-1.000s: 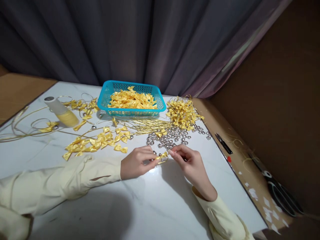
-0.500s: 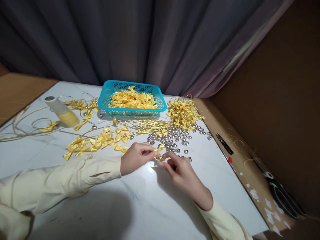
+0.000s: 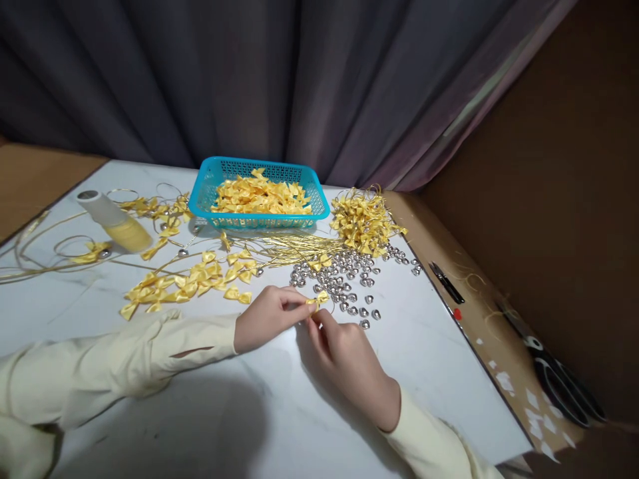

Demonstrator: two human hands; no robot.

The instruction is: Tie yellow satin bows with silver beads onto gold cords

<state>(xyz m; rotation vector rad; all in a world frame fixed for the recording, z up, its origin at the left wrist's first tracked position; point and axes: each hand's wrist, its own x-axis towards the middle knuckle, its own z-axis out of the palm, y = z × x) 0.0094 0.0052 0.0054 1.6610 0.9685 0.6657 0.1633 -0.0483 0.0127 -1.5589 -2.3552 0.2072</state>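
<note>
The turquoise mesh basket holds glossy yellow bows. The left hand pinches a small bow just over the white table, beside shiny silver beads. The right hand touches the bow from below, its grip unclear.

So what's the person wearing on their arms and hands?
Both arms wear long, loose, pale yellow sleeves: the left sleeve and right sleeve end at the wrists. The left hand and right hand are bare, no gloves, rings or watch showing.
</note>
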